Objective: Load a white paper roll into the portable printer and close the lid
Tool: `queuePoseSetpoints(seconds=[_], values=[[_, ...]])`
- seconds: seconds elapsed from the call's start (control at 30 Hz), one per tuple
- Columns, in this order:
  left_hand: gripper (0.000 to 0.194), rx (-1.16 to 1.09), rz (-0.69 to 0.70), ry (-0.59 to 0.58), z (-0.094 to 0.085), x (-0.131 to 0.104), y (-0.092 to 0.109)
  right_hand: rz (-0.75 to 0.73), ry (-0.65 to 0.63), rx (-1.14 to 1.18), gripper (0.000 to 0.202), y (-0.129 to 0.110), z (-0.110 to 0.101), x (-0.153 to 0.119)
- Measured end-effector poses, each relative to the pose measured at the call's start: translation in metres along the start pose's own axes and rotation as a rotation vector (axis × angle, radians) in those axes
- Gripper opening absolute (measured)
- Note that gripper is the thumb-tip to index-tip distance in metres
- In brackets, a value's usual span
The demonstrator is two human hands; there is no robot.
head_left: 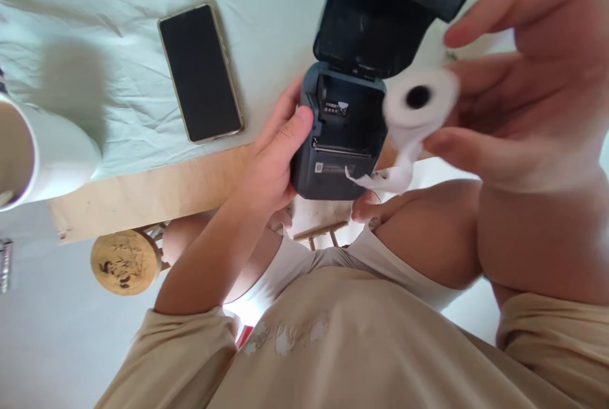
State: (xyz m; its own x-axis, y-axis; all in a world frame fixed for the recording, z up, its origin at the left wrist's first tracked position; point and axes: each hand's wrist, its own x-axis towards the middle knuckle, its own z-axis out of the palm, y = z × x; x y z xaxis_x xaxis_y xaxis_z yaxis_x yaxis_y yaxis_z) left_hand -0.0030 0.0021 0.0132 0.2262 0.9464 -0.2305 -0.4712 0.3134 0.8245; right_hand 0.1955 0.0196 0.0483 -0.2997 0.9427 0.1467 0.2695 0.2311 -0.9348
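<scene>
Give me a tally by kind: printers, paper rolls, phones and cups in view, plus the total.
Dark boxy plastic printer, lid open, in the left hand: 1
White paper roll, in the right hand: 1
Black-screened rectangular phone: 1
White round cup, partly out of frame: 1
Total: 4

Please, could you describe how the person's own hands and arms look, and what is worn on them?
Both the left hand and the right hand are bare, with no visible gloves, rings or watch. Loose beige short sleeves leave the forearms uncovered.
</scene>
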Motion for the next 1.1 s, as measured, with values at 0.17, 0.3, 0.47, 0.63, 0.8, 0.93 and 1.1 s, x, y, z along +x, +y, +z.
queuePoseSetpoints(seconds=[0.17,0.3,0.47,0.63,0.8,0.93,1.1], values=[[0.029,-0.04,-0.017,0.004,-0.004,0.001,-0.005,0.205,0.134,0.292,0.039,0.023,-0.004,0.01],[0.028,-0.05,-0.006,0.032,0.0,0.002,-0.006,0.212,0.249,0.114,0.034,0.033,-0.002,0.006],[0.031,0.072,-0.062,0.159,0.01,0.002,-0.002,-0.058,0.324,-0.526,0.028,0.045,-0.005,0.002],[0.031,0.036,-0.07,0.063,0.001,0.002,-0.001,0.118,0.244,-0.79,0.05,0.052,-0.006,0.008],[0.031,0.004,-0.092,-0.002,-0.005,0.002,0.002,-0.236,0.445,-0.649,0.043,0.054,-0.021,0.005],[0.029,-0.003,-0.091,0.073,0.002,0.002,0.003,-0.281,0.609,-0.72,0.041,0.063,-0.044,0.012],[0.037,-0.012,-0.139,-0.045,-0.005,0.003,0.002,0.103,0.398,-0.877,0.052,0.076,-0.05,0.024]])
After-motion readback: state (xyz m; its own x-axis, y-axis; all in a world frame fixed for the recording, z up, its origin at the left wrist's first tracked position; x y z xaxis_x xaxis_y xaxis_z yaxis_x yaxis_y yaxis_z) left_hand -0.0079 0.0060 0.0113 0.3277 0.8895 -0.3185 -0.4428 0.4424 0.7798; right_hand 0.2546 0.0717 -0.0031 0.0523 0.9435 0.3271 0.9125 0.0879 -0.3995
